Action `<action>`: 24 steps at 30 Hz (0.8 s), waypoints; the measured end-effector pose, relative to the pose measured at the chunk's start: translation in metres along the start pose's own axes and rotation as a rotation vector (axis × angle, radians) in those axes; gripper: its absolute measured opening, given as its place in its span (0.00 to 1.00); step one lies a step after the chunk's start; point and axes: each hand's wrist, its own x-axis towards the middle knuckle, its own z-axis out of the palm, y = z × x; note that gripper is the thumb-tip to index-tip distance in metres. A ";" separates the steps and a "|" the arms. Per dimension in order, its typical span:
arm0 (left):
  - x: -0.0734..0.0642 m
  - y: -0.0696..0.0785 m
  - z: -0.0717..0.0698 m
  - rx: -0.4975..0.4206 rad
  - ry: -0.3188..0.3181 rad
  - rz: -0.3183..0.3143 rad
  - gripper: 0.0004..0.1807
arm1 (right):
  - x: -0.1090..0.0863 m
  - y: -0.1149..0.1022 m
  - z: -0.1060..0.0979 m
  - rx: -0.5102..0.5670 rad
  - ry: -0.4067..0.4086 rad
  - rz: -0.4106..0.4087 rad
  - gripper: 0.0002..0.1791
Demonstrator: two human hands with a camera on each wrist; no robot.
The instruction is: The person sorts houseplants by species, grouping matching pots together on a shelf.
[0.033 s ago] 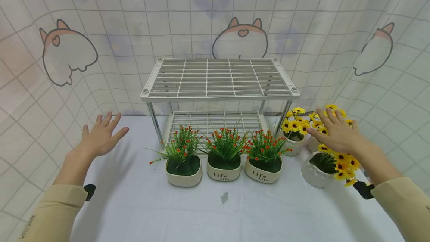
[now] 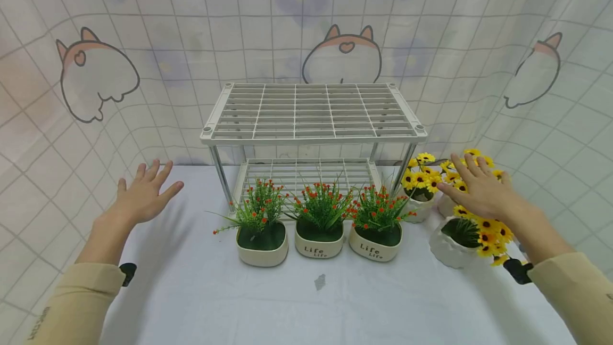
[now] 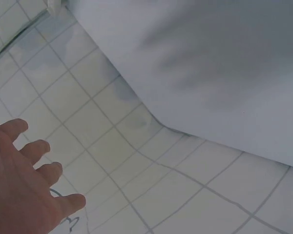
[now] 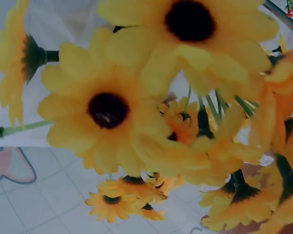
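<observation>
My left hand [image 2: 146,196] is held out over the left of the table, fingers spread, holding nothing. In the left wrist view its fingers [image 3: 41,151] appear before the tiled backdrop. On the right, my right hand [image 2: 483,190] hovers with straight fingers over the yellow artificial sunflowers [image 2: 488,233], overlapping part of them. One white sunflower pot [image 2: 450,249] stands in front; another pot [image 2: 419,210] is behind, and a third is mostly hidden by the hand. Large yellow blooms [image 4: 107,109] fill the right wrist view.
A two-tier white rack [image 2: 311,141] with metal posts stands at the centre back. Before it is a row of red-flowered plants in cream pots: left [image 2: 262,256], middle [image 2: 318,249] and right [image 2: 375,251]. A grey mark [image 2: 320,281] shows on the white tablecloth [image 2: 268,307].
</observation>
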 end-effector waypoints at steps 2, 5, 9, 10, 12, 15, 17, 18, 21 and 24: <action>0.000 0.000 0.000 0.000 -0.005 0.000 0.46 | 0.000 0.000 0.000 0.003 -0.001 -0.003 0.52; 0.000 -0.001 -0.001 -0.002 -0.011 0.004 0.46 | 0.000 0.001 0.002 0.008 0.004 -0.005 0.52; 0.001 -0.001 -0.003 -0.004 -0.006 0.005 0.46 | -0.001 0.000 0.002 0.004 0.013 -0.010 0.52; 0.001 -0.001 -0.004 -0.004 -0.006 0.004 0.46 | -0.002 0.000 0.002 0.005 0.016 -0.011 0.52; 0.001 -0.001 -0.005 -0.006 -0.004 0.005 0.46 | -0.004 -0.002 0.002 -0.003 0.022 -0.019 0.52; 0.000 0.001 -0.006 -0.016 0.002 0.012 0.46 | -0.009 -0.006 0.002 -0.002 0.048 -0.044 0.50; -0.001 0.004 -0.006 -0.027 0.016 0.020 0.45 | -0.015 -0.010 0.003 -0.005 0.080 -0.069 0.49; -0.002 0.005 -0.006 -0.034 0.027 0.025 0.45 | -0.018 -0.013 0.004 0.002 0.102 -0.087 0.49; -0.004 0.011 -0.007 -0.058 0.076 0.051 0.43 | -0.029 -0.024 0.006 0.021 0.172 -0.134 0.45; -0.006 0.019 -0.009 -0.099 0.159 0.098 0.40 | -0.039 -0.035 0.010 0.063 0.257 -0.203 0.37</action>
